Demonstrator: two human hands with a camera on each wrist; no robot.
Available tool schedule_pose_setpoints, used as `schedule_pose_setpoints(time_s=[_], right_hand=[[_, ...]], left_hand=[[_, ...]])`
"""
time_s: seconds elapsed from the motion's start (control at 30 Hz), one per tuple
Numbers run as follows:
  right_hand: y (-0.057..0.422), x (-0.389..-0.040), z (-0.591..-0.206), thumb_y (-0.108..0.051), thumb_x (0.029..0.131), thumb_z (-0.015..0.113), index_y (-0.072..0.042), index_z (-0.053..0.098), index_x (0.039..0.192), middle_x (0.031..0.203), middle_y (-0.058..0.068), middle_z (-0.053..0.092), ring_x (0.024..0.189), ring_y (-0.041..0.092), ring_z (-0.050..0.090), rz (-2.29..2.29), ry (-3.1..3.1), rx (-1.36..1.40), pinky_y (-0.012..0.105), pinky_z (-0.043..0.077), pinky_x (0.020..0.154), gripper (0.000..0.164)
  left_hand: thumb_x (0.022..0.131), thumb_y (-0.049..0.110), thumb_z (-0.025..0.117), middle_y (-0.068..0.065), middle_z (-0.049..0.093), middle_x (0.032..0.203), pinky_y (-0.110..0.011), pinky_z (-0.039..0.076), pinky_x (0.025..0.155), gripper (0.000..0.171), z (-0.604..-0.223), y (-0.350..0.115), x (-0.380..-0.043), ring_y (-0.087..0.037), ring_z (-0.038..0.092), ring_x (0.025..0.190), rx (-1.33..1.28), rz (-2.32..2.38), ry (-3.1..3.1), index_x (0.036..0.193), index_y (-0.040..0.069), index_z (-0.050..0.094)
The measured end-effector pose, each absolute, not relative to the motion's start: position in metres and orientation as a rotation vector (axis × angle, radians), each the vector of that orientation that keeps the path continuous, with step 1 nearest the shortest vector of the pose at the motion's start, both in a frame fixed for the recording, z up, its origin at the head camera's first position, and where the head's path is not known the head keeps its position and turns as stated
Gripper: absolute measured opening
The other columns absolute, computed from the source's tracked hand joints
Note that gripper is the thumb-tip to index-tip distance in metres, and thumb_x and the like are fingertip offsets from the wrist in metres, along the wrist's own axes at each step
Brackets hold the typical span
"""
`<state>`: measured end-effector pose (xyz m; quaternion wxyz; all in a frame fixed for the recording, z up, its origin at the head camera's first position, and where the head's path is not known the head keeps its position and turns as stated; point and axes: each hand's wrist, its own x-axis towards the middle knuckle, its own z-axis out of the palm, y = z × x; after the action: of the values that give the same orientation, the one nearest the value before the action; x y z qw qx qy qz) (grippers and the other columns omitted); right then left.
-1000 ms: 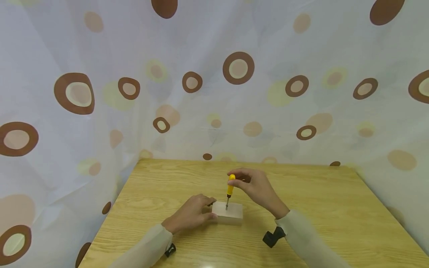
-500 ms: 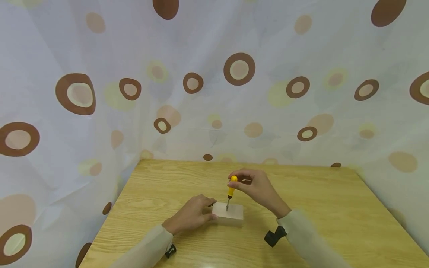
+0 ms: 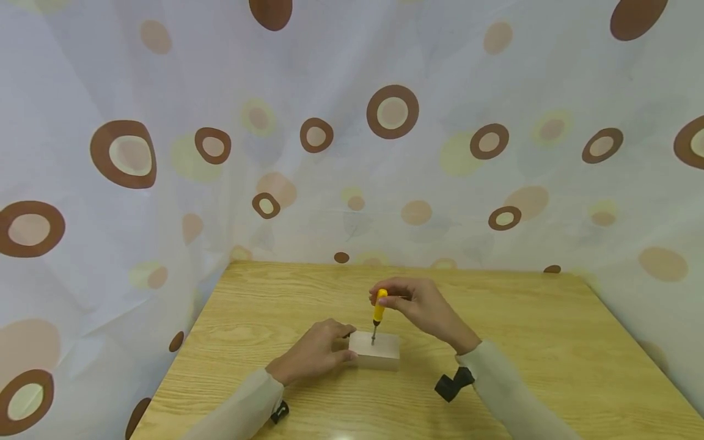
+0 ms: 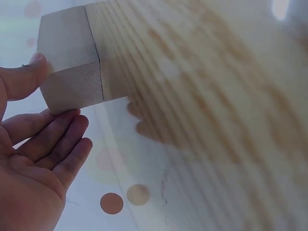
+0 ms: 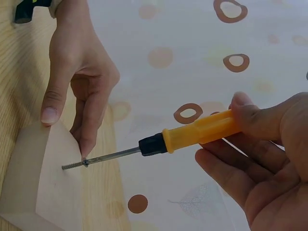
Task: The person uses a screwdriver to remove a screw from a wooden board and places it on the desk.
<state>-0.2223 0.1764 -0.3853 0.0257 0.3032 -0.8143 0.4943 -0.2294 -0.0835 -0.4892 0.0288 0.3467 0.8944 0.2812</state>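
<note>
in the head view, pinching the yellow screwdriver by its handle with the right hand; gripping one end of the pale block, flat on the wooden table, with the left hand. in the left wrist view, clasping the block by opposite faces. in the right wrist view, touching the screwdriver tip to the screw, set into the block with thread showing.
</note>
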Motion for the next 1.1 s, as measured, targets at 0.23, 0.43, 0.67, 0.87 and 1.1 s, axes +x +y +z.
schedule_pose_setpoints(time_s=[0.23,0.43,0.67,0.87,1.1], right_hand=[[0.175,-0.219,-0.389,-0.024,0.096,0.075,-0.017,0.076,0.118,0.109,-0.001,0.075,0.09,0.013,0.071,1.458,-2.515,0.807,0.03,0.059,0.08,0.023],[0.179,-0.224,-0.388,-0.01,0.097,0.07,-0.016,0.075,0.111,0.11,0.0,0.073,0.09,0.017,0.068,1.43,-2.488,0.948,0.029,0.058,0.077,0.016],[0.173,-0.216,-0.387,-0.021,0.095,0.076,-0.018,0.075,0.112,0.11,-0.001,0.072,0.096,0.016,0.069,1.473,-2.5,0.869,0.031,0.059,0.084,0.016],[0.169,-0.212,-0.389,-0.025,0.092,0.08,-0.014,0.077,0.11,0.1,-0.005,0.075,0.084,0.009,0.071,1.308,-2.457,0.761,0.028,0.059,0.076,0.021],[0.171,-0.212,-0.385,-0.007,0.097,0.071,-0.014,0.076,0.117,0.112,0.001,0.075,0.098,0.015,0.071,1.281,-2.482,0.893,0.029,0.059,0.083,0.022]], left_hand=[[0.098,0.041,0.07,-0.006,0.065,0.135,-0.04,0.052,0.099,0.058,-0.488,-0.084,-0.228,-0.021,0.06,0.12,1.047,0.854,2.752,0.141,0.004,0.061],[0.098,0.043,0.07,-0.006,0.065,0.136,-0.04,0.052,0.1,0.059,-0.487,-0.084,-0.229,-0.021,0.059,0.122,1.04,0.848,2.749,0.142,0.005,0.061],[0.097,0.04,0.072,-0.006,0.067,0.133,-0.039,0.053,0.098,0.057,-0.488,-0.082,-0.23,-0.019,0.061,0.119,1.065,0.846,2.753,0.14,0.003,0.062],[0.097,0.039,0.072,-0.005,0.067,0.133,-0.039,0.053,0.098,0.057,-0.488,-0.082,-0.23,-0.019,0.061,0.118,1.07,0.847,2.761,0.14,0.003,0.062],[0.097,0.038,0.073,-0.006,0.067,0.133,-0.039,0.053,0.098,0.057,-0.487,-0.082,-0.231,-0.02,0.061,0.119,1.08,0.838,2.76,0.139,0.001,0.062]])
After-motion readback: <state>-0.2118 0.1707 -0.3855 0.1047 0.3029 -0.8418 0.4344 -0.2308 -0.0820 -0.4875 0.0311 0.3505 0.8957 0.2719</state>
